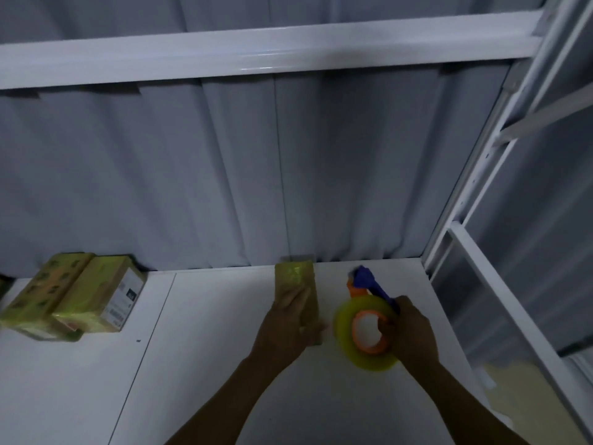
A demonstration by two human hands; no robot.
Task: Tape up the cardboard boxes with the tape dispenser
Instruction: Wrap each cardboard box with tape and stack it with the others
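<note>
A small cardboard box (294,277) wrapped in yellowish tape lies on the white table (199,364) near the back curtain. My left hand (288,326) lies on its near half, fingers along the top and thumb at its right side. Just to the right, my right hand (410,335) grips the blue handle of the tape dispenser (369,287), which carries a roll of yellowish tape (345,335) on an orange hub. The dispenser's blue and orange head points toward the back of the table, apart from the box.
Two taped boxes (73,297) lie side by side at the table's far left, one bearing a white label. A grey curtain (256,171) hangs behind the table. A white metal frame (481,194) stands along the right edge.
</note>
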